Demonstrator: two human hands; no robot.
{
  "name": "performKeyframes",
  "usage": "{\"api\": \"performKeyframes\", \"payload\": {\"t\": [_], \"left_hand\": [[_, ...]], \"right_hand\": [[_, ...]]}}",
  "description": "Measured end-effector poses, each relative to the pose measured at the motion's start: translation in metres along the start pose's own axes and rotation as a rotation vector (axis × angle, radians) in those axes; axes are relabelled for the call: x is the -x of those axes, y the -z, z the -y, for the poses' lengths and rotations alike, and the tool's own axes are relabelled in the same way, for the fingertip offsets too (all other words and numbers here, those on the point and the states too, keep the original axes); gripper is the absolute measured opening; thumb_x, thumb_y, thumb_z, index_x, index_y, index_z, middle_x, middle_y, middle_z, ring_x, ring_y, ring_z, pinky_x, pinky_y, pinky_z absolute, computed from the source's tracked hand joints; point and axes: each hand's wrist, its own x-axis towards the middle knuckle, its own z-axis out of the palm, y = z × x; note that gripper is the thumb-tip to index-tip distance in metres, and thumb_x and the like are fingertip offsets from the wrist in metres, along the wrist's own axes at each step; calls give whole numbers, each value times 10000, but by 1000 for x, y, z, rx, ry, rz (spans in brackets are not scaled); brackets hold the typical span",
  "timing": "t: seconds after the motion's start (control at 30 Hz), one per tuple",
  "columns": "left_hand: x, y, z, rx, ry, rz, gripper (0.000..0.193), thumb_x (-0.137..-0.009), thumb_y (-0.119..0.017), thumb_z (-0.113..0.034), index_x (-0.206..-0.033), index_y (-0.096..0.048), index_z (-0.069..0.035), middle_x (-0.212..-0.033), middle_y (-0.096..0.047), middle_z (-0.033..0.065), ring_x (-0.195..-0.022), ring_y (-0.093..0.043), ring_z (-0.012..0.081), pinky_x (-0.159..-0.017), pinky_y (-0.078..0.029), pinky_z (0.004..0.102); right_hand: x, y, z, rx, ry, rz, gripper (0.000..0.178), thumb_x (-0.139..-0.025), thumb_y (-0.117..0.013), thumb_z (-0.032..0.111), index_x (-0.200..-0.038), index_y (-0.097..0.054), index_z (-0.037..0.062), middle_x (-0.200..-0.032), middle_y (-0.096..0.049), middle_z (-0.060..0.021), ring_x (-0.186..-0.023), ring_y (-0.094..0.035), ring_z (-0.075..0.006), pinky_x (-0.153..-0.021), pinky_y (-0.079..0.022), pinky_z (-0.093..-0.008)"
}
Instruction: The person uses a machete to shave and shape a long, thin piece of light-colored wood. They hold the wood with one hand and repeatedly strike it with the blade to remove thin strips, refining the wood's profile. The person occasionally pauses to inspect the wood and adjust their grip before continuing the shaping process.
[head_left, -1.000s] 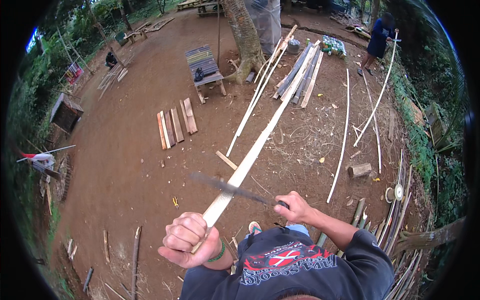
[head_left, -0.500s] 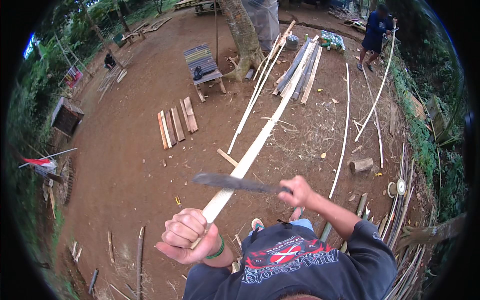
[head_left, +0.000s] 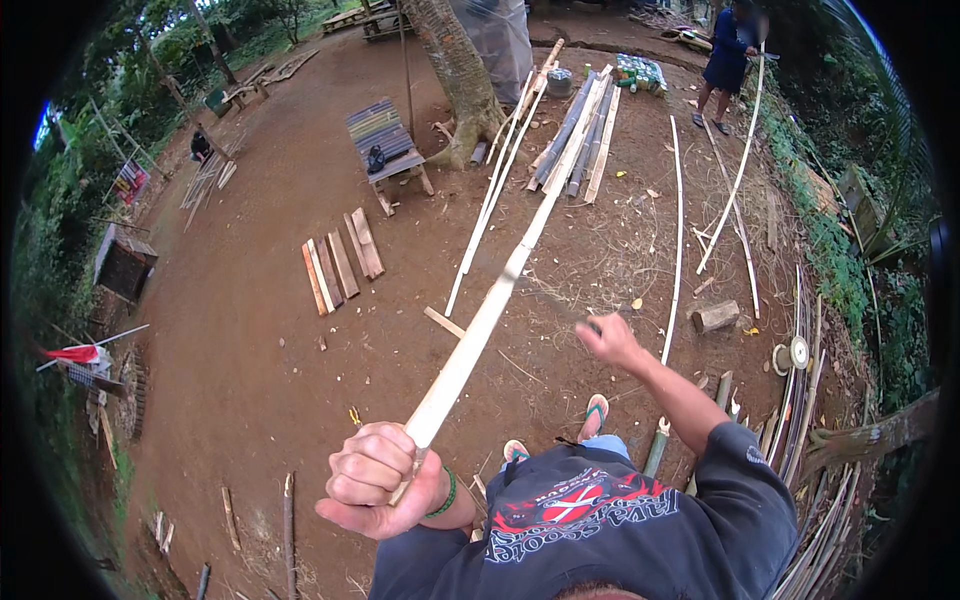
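Observation:
My left hand [head_left: 385, 478], with a green band at its wrist, is wrapped round the near end of a long pale split-bamboo strip [head_left: 463, 370]. The strip slants away up and to the right, its far end reaching the bamboo pile. In my right hand [head_left: 612, 343] is the handle of a machete [head_left: 545, 293], gripped in closed fingers. Motion smears its dark blade, which points left and away toward the strip. Whether the edge touches the bamboo I cannot tell.
A pile of split bamboo [head_left: 580, 140] lies by a tree trunk [head_left: 450, 70]. Several short boards [head_left: 340, 262] are on the ground left of the strip. A wooden chair [head_left: 385, 140] stands beyond. At the far right a person [head_left: 728, 70] holds a long bamboo strip [head_left: 738, 175].
My right hand has moved away from me, carrying the machete farther along the bamboo strip. My left hand keeps its grip on the near end. The whole view has shifted slightly.

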Motion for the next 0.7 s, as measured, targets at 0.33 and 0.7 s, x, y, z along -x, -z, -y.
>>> {"api": "performKeyframes", "payload": {"t": [0.33,0.7], "left_hand": [[-9,-3,19,109,48,8,547,-1087,-256,-366,-581,-264,-158,-503,-281,-24,-428,-243,98,-438,-191,271],[-19,-22,16,71,-4,-236,526,-1086,-252,-376,-606,-237,-163,-519,-243,-26,-471,-201,104,-475,-196,285]], "right_hand": [[14,6,83,-194,163,166,588,-918,-577,504,-616,-494,7,-498,-473,-167,-479,-454,-347,-515,-399,-451],[22,-17,89,-419,-163,27,612,-1037,-382,484,-598,-461,63,-510,-424,5,-471,-391,-106,-463,-324,-312]]}}
